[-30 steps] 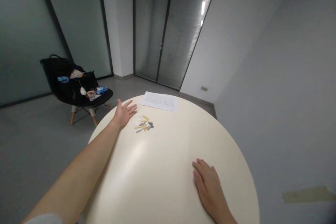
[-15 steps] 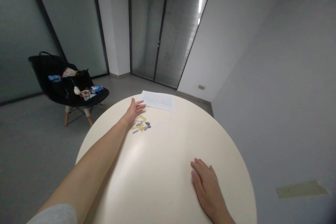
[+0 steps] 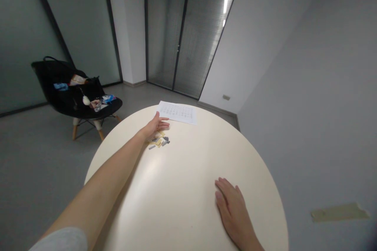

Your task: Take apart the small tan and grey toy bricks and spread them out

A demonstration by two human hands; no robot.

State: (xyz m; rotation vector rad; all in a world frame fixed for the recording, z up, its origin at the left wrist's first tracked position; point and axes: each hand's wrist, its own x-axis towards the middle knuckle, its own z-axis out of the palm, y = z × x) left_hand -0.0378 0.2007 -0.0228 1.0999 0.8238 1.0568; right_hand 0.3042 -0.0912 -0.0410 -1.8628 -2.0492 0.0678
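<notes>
Stretched far across the round white table (image 3: 188, 172), my left hand (image 3: 156, 124) is open, its fingers apart and pointing right. It holds nothing and is over the far side of a pile of small yellow and grey pieces (image 3: 160, 141), partly covering them. The pieces look like toy building bricks, too small to be sure. Just beyond my fingertips lies a printed paper sheet (image 3: 179, 113) at the table's far edge. My right hand (image 3: 234, 208) rests palm down on the near right of the table, fingers stretched out and holding nothing.
A black chair (image 3: 70, 102) with a bag and several small items on it stands left of the table. A grey wall (image 3: 318, 106) with a strip of tape (image 3: 340, 212) rises on the right. Behind the table is a dark-framed glass door (image 3: 176, 39).
My left hand has moved a little to the right and covers more of the upper part of the pile. My right hand rests in practically the same place.
</notes>
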